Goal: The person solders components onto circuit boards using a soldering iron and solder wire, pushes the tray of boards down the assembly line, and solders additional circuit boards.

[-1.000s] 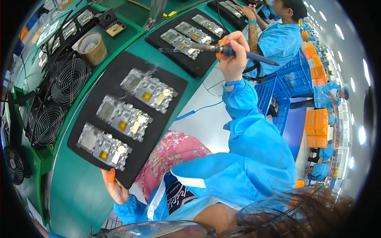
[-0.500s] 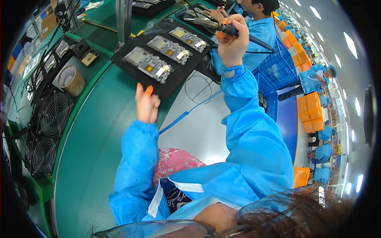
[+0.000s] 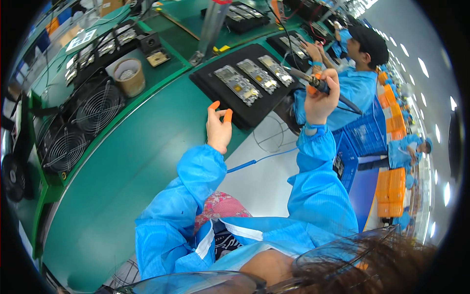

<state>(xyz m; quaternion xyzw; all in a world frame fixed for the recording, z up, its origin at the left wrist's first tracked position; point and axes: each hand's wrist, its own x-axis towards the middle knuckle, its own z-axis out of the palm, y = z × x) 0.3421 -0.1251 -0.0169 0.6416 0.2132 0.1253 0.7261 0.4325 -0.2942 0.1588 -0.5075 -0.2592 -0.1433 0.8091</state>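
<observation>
My right hand [image 3: 323,98] is closed round the dark handle of a soldering iron [image 3: 319,85]. Its metal end points left toward the farthest board. A black tray [image 3: 208,78] carries three circuit boards in a row: a near one [image 3: 237,85], a middle one [image 3: 258,76] and a far one [image 3: 275,70]. Beside the tray's near edge, my left hand [image 3: 219,128] has orange covers on two fingertips, which are spread with nothing between them. Whether a fingertip touches the tray, I cannot tell.
Left of the green bench [image 3: 142,161] stand two fans [image 3: 100,105], a brown tub [image 3: 129,78] and more boards. A metal post [image 3: 213,27] rises behind the tray. A co-worker [image 3: 350,81] works at the right, near blue crates [image 3: 364,127].
The whole view has shifted, so the bench, tray and both hands appear farther right. My left hand's fingers are spread wider beside the tray. The soldering iron remains in my right hand.
</observation>
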